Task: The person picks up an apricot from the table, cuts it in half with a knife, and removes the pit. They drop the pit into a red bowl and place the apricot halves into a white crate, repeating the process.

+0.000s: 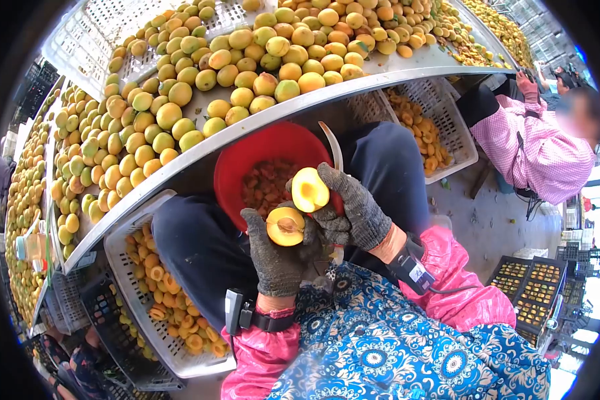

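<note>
My left hand (273,263), in a grey knitted glove, is closed on an apricot half (285,227). Its cut face is turned up, with a brown centre that looks like the stone. Just above and to the right, my right hand (361,212), gloved the same way, grips another apricot half (311,190) with a smooth yellow hollow. A knife with a curved blade (333,145) also sits in my right hand, blade pointing away from me. The two halves are almost touching. Beneath them, between my knees, a red basin (237,157) contains brownish stones or scraps.
Whole apricots (267,83) cover much of the metal-edged table (380,81) ahead. White crates of apricot halves stand at left (197,363) and right (470,150) below it. A person in pink checks (547,147) sits at right. Dark trays (527,290) lie on the floor.
</note>
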The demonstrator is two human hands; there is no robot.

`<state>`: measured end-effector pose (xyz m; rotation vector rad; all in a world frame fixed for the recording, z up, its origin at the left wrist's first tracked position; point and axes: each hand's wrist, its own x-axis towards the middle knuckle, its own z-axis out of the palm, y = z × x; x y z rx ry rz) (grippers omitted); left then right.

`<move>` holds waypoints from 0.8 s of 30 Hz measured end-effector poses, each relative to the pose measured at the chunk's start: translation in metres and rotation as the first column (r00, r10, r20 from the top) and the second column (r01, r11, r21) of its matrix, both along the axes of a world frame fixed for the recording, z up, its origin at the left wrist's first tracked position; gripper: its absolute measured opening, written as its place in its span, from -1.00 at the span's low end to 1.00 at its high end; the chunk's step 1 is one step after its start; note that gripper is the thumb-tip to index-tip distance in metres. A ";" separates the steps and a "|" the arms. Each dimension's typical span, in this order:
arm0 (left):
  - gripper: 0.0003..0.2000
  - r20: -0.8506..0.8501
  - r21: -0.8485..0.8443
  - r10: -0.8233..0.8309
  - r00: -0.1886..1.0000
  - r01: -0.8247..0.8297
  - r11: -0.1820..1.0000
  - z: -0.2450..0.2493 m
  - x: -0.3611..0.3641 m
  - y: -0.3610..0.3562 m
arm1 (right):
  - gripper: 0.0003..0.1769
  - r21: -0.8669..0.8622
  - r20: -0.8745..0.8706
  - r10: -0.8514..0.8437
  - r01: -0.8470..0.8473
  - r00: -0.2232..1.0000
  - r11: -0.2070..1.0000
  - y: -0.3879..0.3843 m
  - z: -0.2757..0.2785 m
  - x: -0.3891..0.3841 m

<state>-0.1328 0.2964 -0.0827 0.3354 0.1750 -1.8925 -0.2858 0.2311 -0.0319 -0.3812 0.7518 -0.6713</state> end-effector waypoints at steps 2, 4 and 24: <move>-0.36 0.042 0.015 0.001 0.999 -0.002 1.000 0.008 -0.002 0.006 | -0.47 -0.112 -0.227 -0.011 -0.015 0.974 0.994 0.000 0.022 0.006; -0.37 0.090 0.030 0.010 0.996 -0.013 0.999 0.004 0.004 0.010 | -0.47 -0.217 -0.272 0.003 -0.064 0.962 0.974 -0.005 0.048 0.019; -0.66 0.291 0.036 0.227 0.929 -0.248 0.968 0.047 0.000 0.030 | -0.71 -0.329 -0.054 -0.150 0.124 0.987 0.936 -0.008 0.063 0.084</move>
